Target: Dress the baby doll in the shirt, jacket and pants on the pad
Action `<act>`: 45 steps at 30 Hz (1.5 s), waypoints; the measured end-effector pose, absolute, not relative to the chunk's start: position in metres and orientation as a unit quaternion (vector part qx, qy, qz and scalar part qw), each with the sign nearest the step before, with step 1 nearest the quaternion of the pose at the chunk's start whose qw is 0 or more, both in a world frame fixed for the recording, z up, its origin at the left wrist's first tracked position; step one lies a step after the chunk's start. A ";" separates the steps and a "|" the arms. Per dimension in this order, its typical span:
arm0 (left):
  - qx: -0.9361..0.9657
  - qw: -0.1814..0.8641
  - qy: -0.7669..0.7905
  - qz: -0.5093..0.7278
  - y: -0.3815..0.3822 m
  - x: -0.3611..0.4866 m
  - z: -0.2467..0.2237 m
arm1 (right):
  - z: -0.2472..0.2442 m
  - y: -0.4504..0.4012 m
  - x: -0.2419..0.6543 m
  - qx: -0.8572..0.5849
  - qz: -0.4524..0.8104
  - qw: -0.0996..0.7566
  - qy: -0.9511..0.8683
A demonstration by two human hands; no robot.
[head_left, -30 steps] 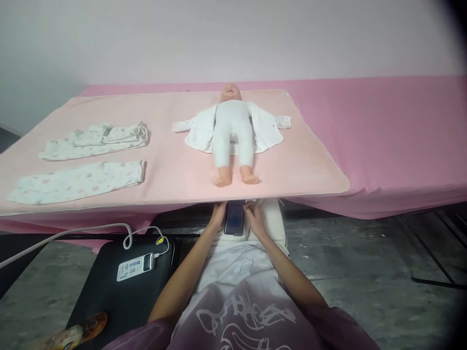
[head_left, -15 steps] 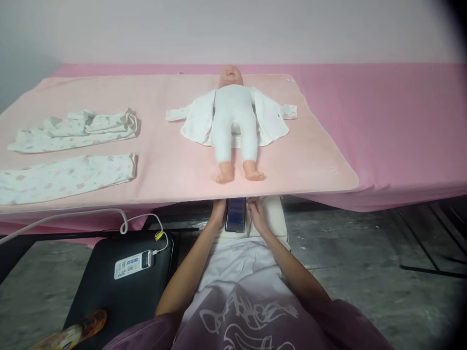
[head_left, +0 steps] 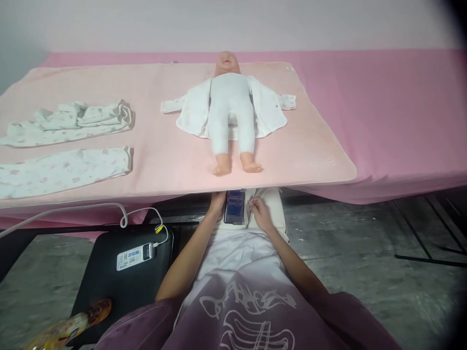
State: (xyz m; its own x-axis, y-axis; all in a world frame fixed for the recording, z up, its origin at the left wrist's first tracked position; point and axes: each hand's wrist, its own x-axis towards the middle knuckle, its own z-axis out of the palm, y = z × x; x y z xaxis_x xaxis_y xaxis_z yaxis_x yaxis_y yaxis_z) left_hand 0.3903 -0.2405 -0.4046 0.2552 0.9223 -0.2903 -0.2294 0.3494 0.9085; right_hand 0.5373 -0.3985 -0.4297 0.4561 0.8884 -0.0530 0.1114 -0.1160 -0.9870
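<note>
Below the front edge of the table, a dark smartphone (head_left: pixel 234 208) with a lit screen is over my lap. My left hand (head_left: pixel 218 201) is closed along its left side, with the fingers largely hidden by the phone and the table edge. To the right of the phone is my right hand (head_left: pixel 260 212), its fingers loosely bent and apart, with nothing visible in them. On the table a baby doll (head_left: pixel 230 97) lies on its back in a white bodysuit, its arms in the sleeves of an opened white jacket (head_left: pixel 270 109).
Two patterned baby garments, a bunched one (head_left: pixel 73 124) and a flatter one (head_left: pixel 69 170), lie on the pink mat (head_left: pixel 156 165) at left. A power bank (head_left: pixel 134 256) with a white cable (head_left: pixel 80 211) rests on a black stool (head_left: pixel 109 287). A cream cushion or bag (head_left: pixel 275 211) is under my hands.
The whole view has shifted slightly, with the table and doll higher in the picture. My right hand's fingers have moved a little away from the phone's edge. The phone's screen looks brighter.
</note>
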 end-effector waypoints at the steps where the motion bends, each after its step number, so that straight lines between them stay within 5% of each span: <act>1: 0.392 0.689 0.444 0.418 -0.240 0.390 -0.405 | -0.429 -0.398 0.536 -0.658 0.355 0.542 -0.385; 45: 0.482 0.634 0.515 0.317 -0.282 0.331 -0.379 | -0.411 -0.419 0.510 -0.618 0.435 0.512 -0.408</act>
State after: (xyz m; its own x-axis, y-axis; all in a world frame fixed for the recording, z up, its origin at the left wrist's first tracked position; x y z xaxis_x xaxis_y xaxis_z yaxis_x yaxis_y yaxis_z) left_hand 0.3310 -0.2816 -0.3791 0.2698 0.8982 -0.3470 0.0948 0.3338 0.9379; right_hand 0.5101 -0.4194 -0.4111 0.2876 0.9502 -0.1199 0.0592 -0.1426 -0.9880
